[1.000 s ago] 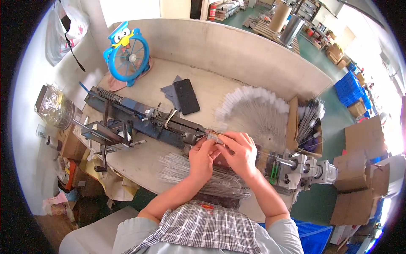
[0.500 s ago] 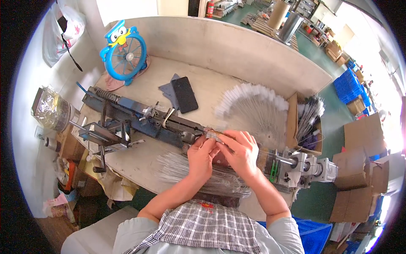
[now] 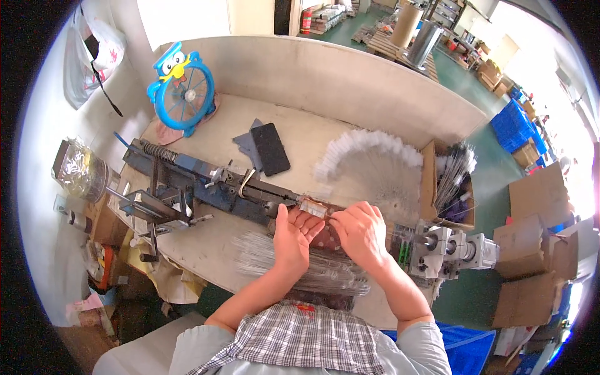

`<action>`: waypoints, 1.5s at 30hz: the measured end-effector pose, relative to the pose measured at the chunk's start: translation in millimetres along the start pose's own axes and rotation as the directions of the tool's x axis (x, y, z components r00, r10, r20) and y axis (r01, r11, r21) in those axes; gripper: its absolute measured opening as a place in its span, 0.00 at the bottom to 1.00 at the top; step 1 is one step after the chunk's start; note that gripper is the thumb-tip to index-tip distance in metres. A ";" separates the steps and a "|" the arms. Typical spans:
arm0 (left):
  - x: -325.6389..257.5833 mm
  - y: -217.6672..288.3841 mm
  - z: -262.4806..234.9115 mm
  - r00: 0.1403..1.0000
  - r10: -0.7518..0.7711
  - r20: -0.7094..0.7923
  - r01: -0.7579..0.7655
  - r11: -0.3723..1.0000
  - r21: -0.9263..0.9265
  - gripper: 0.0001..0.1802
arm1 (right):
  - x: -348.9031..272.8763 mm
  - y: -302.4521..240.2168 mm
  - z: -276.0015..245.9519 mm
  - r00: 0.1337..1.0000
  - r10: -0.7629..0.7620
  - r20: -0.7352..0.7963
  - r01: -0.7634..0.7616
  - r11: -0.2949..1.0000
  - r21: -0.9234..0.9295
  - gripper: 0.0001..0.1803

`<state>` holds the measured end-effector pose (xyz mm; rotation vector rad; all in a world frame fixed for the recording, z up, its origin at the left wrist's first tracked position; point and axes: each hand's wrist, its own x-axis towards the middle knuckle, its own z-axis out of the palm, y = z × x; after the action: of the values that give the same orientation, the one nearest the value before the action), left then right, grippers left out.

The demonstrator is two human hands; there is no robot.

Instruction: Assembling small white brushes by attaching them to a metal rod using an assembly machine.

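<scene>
A: Which markings are being shown right now?

B: A red print is being carried by the hanging plastic bag point(image 3: 112, 53), and a small red motif point(image 3: 305, 307) is being displayed at the top of the checked apron point(image 3: 312, 337). Both are being seen too small and soft to be read.

A: And the hands, how are they being held?

B: The left hand point(image 3: 292, 240) is being held open, palm showing, its thumb being kept apart from its loosely curled fingers. On the right hand point(image 3: 362, 234), the fingers are being bunched together; whether anything is being pinched there cannot be told.

A: Where is the small pale piece point(image 3: 312, 208) being seen?

B: Right at the end of the long dark machine point(image 3: 215, 190), above the surface point(image 3: 206, 244)! It is being framed by the two hands, the left fingers being held just beside its lower edge, the right ones near its right end.

A: What is being changed since a second ago?

B: The close two-handed hold is being broken! The left hand is being opened out, a gap is being made between the hands, and more of the piece is being revealed. The wire bundle point(image 3: 337, 272) is being left below the hands, and the black phone point(image 3: 270, 149) is being left lying beyond the machine.
</scene>
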<state>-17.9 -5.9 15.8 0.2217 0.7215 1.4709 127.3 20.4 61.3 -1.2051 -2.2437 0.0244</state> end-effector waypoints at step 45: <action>-12.6 16.5 -42.1 0.997 0.039 -0.063 -0.004 0.879 0.477 0.13 | -99.5 35.7 -25.6 0.903 0.141 0.405 -0.136 0.990 -0.040 0.11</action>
<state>-54.4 -27.9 -3.8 0.5598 1.1407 1.3047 208.8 -41.2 24.2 -1.4737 -2.5037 0.3517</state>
